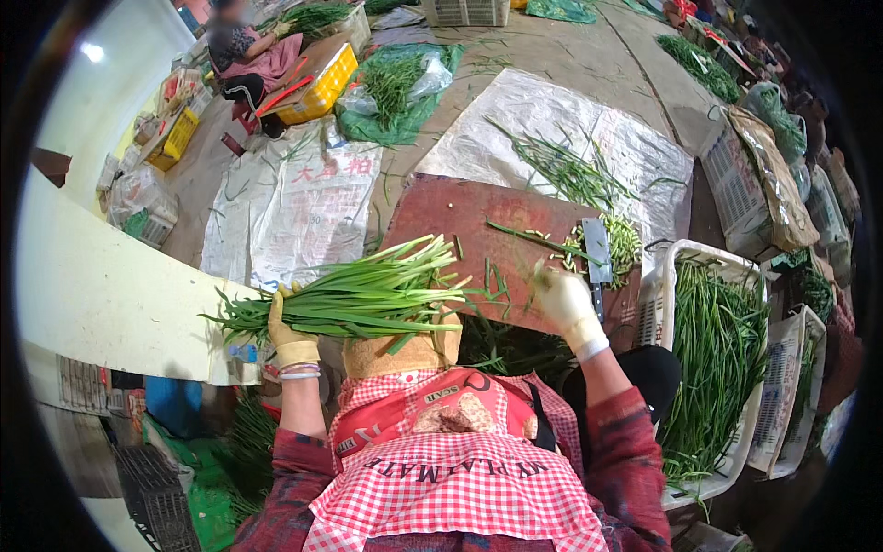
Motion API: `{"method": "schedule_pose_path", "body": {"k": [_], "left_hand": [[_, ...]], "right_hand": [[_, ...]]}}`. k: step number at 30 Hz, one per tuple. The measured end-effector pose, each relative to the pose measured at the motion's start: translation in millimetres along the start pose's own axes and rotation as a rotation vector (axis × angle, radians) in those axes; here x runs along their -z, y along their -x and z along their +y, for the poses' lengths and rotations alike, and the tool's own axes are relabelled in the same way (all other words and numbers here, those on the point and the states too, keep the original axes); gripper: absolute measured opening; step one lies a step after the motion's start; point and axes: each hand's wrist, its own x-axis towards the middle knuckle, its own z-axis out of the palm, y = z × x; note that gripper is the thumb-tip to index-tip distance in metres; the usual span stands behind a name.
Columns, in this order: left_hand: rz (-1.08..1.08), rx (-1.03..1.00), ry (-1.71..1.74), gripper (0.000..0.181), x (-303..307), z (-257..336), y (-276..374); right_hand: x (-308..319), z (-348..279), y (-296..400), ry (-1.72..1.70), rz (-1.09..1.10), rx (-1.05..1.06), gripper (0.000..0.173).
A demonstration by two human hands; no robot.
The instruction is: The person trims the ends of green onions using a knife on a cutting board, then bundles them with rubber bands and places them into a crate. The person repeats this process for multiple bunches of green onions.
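A bunch of long flat green leaves, like garlic chives [372, 290], lies across my left hand [286, 321], which grips it near the leafy tips; the pale stem ends point right. My right hand [562, 297], gloved and blurred, is over the near part of a reddish-brown board [441, 207]; whether its fingers hold anything cannot be told. Just right of it a cleaver [597, 252] lies on the board, its black handle toward me. Cut pale stem pieces [621, 241] are heaped around the blade, and loose green leaves [497, 279] lie scattered on the board.
To my right stands a white plastic crate [755, 386] full of long greens. White woven sheets [476, 131] with loose leaves cover floor beyond the board. A yellow crate [331, 83] stands by a seated person [241, 48] at the upper left. A pale wall [138, 297] is at my left.
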Motion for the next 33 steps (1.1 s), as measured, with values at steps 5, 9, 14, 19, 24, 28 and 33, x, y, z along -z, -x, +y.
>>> {"method": "schedule_pose_path", "body": {"k": [5,9,14,19,24,28,33], "left_hand": [[0.003,-0.023,-0.039,0.018,14,-7,-3],[0.102,-0.053,-0.019,0.018,25,-12,-4],[0.114,0.005,-0.085,0.023,35,-13,-10],[0.114,0.018,-0.089,0.021,40,-14,0],[0.175,-0.005,-0.035,0.014,29,-31,-4],[0.157,-0.025,-0.1,0.015,43,-23,-8],[0.183,-0.016,-0.111,0.018,55,-29,-13]], "right_hand": [[-1,-11,39,-0.444,-0.123,0.154,0.077],[0,-72,32,-1.253,-0.577,-0.289,0.077],[-29,-90,25,-1.224,-0.6,-0.246,0.04],[18,-54,19,-1.012,-0.5,-0.236,0.027],[74,-58,41,-0.891,-0.253,-0.189,0.024],[121,-27,53,-0.896,0.007,-0.282,0.018],[52,-11,80,-0.314,-0.364,0.288,0.059]]}}
